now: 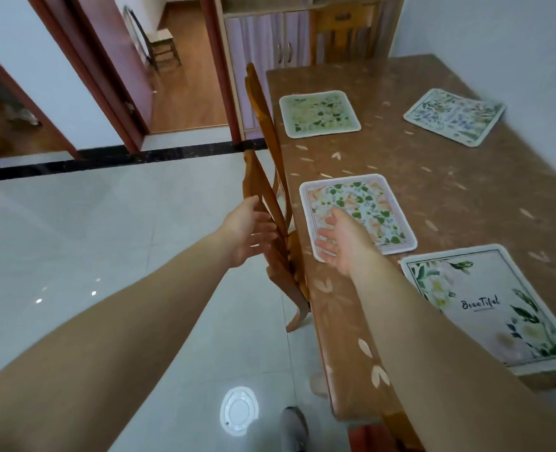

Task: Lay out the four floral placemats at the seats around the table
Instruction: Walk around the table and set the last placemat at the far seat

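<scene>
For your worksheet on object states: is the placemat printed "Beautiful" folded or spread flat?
Spread flat: the Beautiful placemat shows its whole printed face and border on the table.

The right hand (342, 243) hides one corner of the peach-bordered placemat (358, 212); the "Beautiful" placemat (495, 308) runs off frame.

We saw two wooden chairs (270, 177) pushed against the near side, a cabinet (267, 44) with lilac curtained doors behind them, a small stool (164, 48) through the doorway, and a round white disc (239, 411) on the glossy tiled floor (74, 239).
</scene>
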Demonstrator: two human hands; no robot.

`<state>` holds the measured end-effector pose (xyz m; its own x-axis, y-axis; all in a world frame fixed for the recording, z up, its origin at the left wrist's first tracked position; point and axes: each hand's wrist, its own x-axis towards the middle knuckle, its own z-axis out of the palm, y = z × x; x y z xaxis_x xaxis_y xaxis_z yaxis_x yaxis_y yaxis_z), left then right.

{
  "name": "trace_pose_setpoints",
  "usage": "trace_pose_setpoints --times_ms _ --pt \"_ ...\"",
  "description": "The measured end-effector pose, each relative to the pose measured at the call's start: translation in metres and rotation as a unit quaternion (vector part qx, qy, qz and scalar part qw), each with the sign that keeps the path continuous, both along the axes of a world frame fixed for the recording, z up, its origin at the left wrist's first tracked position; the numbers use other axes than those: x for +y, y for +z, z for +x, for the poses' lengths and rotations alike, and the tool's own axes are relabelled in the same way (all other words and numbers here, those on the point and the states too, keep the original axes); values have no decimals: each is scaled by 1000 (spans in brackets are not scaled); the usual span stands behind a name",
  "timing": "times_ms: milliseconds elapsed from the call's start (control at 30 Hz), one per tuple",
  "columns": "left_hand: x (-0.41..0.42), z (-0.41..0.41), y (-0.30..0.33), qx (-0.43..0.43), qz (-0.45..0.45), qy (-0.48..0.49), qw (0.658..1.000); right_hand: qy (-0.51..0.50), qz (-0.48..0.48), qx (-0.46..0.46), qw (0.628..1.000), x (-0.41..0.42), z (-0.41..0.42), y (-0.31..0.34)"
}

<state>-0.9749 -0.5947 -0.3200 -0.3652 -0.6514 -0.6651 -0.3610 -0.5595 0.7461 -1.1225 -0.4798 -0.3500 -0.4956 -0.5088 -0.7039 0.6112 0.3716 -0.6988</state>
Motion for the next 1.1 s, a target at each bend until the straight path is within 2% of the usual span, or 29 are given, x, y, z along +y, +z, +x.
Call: trace_pose_setpoints --times_ms 233,500,833,1000,1100 --pt "-99 -32 -4 24 18 -29 999 -33 -7 -2 999 -82 -25 5" --pt "-246 -58 -4 55 38 -91 994 -120 38 13 992 -217 -21 16" --pt "-422 -69 19 47 32 -122 991 -178 -8 5 984 -371 -27 35" --pt "-492 -105 19 44 32 -137 989 -184 6 14 983 -444 -51 33" --pt "-539 -136 14 44 31 -140 989 -199 -17 1 980 -495 -76 28"
